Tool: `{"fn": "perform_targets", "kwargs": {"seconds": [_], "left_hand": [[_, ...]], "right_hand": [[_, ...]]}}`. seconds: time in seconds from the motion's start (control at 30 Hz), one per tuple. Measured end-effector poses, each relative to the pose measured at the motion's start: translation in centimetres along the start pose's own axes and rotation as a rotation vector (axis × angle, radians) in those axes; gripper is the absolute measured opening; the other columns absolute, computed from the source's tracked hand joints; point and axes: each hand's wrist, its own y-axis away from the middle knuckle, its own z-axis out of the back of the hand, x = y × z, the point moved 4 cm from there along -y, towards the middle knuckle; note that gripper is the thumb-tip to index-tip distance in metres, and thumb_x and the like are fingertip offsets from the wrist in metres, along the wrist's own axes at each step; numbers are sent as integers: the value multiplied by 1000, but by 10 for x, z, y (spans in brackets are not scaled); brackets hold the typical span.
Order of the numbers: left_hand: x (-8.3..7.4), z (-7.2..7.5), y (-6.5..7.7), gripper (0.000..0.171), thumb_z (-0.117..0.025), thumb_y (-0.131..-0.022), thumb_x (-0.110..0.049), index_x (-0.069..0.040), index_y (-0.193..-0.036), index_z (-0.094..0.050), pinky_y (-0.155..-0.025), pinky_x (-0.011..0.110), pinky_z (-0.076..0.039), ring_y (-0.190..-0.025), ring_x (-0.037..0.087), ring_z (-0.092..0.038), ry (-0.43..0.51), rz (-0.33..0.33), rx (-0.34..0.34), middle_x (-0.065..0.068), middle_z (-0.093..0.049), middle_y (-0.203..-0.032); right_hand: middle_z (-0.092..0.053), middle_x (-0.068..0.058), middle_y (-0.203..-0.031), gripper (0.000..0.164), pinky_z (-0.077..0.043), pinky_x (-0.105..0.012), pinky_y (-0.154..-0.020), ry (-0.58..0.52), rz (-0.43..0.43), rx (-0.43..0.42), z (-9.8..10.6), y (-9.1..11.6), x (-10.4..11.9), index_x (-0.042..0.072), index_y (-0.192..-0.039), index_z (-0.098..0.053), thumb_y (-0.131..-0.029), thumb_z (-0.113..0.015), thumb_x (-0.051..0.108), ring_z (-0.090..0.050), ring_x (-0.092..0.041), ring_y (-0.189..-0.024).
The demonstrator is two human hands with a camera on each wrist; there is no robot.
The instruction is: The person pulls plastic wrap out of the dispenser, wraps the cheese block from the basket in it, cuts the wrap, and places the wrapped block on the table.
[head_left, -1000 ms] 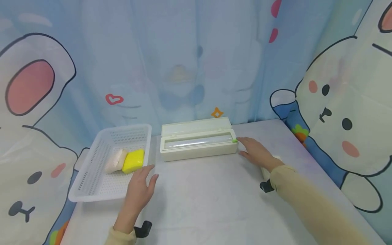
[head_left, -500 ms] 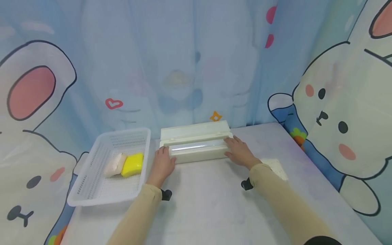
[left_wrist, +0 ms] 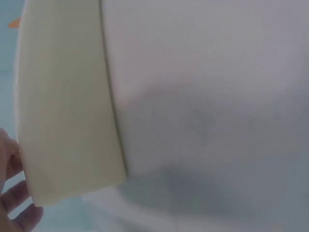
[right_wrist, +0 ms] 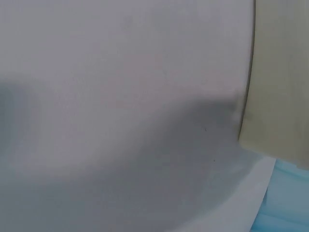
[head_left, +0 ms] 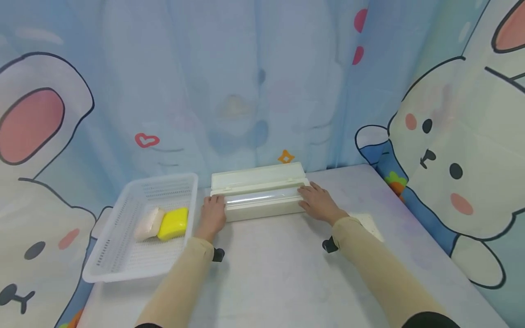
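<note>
A cream cling film dispenser stands at the back of the table, its long lid tipped open toward the curtain. Inside lies a shiny clear roll of film. My left hand grips the dispenser's left end; in the left wrist view its fingers bend around that end. At the opposite end, my right hand holds the box with fingers over the top edge and thumb at the front. The right wrist view shows only the box's front corner, with that hand out of frame.
Left of the dispenser is a white perforated basket with a yellow block and a pale pink block inside. A flat cream item lies partly behind the right sleeve. A printed curtain hangs behind the table.
The left hand has moved from beside the basket to the dispenser's left end. The right hand has shifted left onto the right end. Over the last half second both have stayed there.
</note>
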Motion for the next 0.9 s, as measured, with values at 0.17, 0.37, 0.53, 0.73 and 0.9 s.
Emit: {"fn": "perform_targets", "kwargs": {"seconds": [0.17,0.37,0.53,0.73,0.9], "left_hand": [[9,4,-9,43,-50,-102,0,1,-145,-50,-109,54,-47,-135,42,-44,10,11,4,22,-54,-143],[13,4,-13,34,-53,-104,-6,0,-137,-57,-112,50,-45,-133,39,-48,82,40,-41,20,-61,-138],[15,0,-15,24,-54,-103,-7,-2,-124,-65,-112,44,-46,-127,32,-52,157,128,-69,16,-68,-125],[15,0,-15,19,-57,-102,-9,-4,-117,-67,-101,43,-53,-115,30,-57,221,214,-94,15,-67,-116],[14,5,-17,15,-57,-103,-9,-4,-112,-67,-95,43,-54,-107,31,-59,216,225,-121,18,-65,-113]], "right_hand": [[-47,-22,-156,46,-30,-68,-117,-16,-11,26,4,-6,1,2,-149,-49,-107,-50,21,-27,-48,-152],[-47,-21,-156,42,-30,-68,-118,-19,-5,51,9,-9,0,1,-148,-50,-109,-45,14,-26,-48,-152],[-51,-20,-153,39,-31,-70,-115,-70,1,37,11,-11,-2,1,-145,-53,-108,-46,10,-31,-49,-150],[-57,-19,-148,38,-33,-69,-114,-55,-22,22,13,-21,-4,3,-141,-59,-106,-50,13,-36,-47,-147],[-62,-21,-141,33,-39,-66,-111,-49,-70,13,17,-30,-4,6,-134,-67,-103,-58,14,-49,-45,-138]]}}
